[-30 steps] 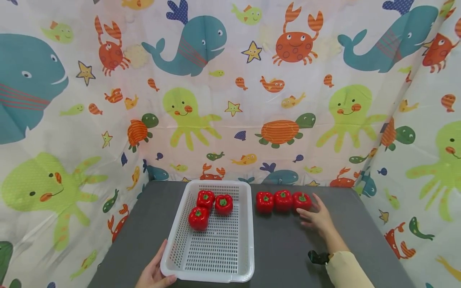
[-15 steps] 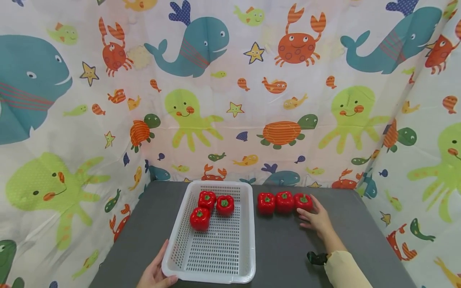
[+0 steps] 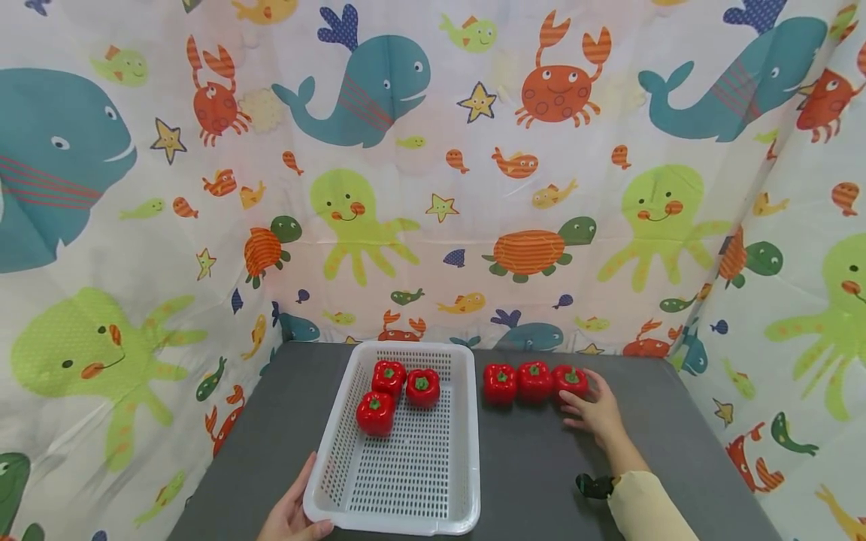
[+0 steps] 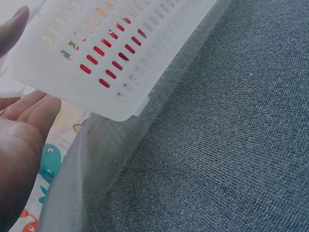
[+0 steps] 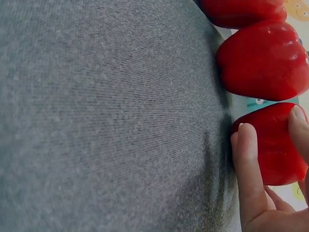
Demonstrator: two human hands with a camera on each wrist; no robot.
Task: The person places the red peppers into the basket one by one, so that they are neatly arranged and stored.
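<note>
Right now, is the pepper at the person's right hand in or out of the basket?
Out: the red pepper is last in a row of three beside the white basket, outside its rim.

- Left hand [image 3: 292, 512]: bottom edge, left of centre, thumb and fingers spread apart.
- Right hand [image 3: 595, 411]: right of centre, thumb and fingers curved.
- Right forearm [image 3: 626, 454]: slants toward lower right.

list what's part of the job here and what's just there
Seems in use:
white basket, touched by the left hand
three red peppers inside it
two red peppers beside the basket
end pepper, right hand around it

Seems just there:
dark grey table
sea-creature curtain
</note>
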